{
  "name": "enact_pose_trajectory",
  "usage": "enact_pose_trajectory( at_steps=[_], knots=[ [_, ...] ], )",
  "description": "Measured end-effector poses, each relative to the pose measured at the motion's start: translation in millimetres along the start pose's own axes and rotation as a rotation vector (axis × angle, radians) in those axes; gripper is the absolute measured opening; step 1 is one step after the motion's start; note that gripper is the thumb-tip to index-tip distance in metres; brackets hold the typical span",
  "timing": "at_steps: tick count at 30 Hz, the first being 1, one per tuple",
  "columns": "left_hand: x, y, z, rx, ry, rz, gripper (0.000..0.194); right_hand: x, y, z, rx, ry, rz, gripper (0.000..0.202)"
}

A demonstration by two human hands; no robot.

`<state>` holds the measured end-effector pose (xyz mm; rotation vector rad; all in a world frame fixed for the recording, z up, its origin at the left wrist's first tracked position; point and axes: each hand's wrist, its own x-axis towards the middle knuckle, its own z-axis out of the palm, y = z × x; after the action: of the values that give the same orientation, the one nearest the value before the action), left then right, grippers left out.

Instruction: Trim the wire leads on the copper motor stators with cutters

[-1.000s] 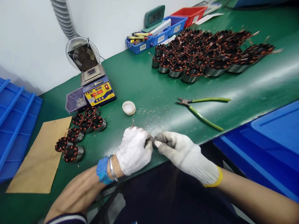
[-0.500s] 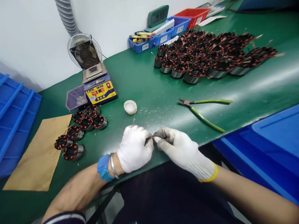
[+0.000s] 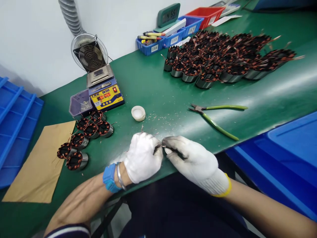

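My left hand [image 3: 143, 158], in a white glove, is closed around what seems to be a wound motor stator, almost wholly hidden by the fingers. Copper wire ends [image 3: 142, 129] stick out above its knuckles. More thin lead wires [image 3: 163, 146] come out on its right side. At these leads is my right hand [image 3: 192, 158], gloved with darkened fingertips, its thumb below and index finger above the wires in a loose pinch. Green-handled cutting pliers [image 3: 209, 119] lie spread on the bench beyond my right hand. A small round white dish [image 3: 138, 113] sits past my left hand.
Several wound stators [image 3: 90, 130] stand at the left beside brown cardboard [image 3: 39, 165]. A larger group of stators [image 3: 210, 62] fills the back right. A yellow-fronted solder pot [image 3: 106, 97] with a fan stands at the back left. Wire clippings [image 3: 163, 117] litter the green bench [image 3: 148, 84].
My right hand has turned slightly, its thumb and index finger moving farther apart at the leads so that the wires show more. My left hand keeps its place.
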<state>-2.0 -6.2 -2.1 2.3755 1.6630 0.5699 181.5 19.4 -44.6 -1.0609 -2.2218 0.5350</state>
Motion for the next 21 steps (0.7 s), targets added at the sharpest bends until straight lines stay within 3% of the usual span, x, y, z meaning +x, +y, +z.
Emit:
enact_pose_trajectory(
  at_steps=[9, 15, 18, 21],
  knots=[
    [0.3, 4.3, -0.1, 0.024, -0.033, -0.001, 0.014, 3.2, 4.1, -14.4, -0.07, 0.017, -0.194, 0.019],
    [0.3, 3.9, -1.1, 0.033, -0.01, 0.016, 0.017, 1.4, 10.5, -8.9, -0.132, 0.039, -0.264, 0.021],
    [0.9, 4.4, -1.3, 0.024, -0.007, 0.003, 0.017, 4.9, 14.9, -11.7, -0.201, 0.063, -0.372, 0.024],
    [1.2, 4.1, -0.9, 0.022, -0.014, 0.006, 0.016, 10.7, 11.6, -15.7, -0.18, -0.032, -0.426, 0.025]
  ],
)
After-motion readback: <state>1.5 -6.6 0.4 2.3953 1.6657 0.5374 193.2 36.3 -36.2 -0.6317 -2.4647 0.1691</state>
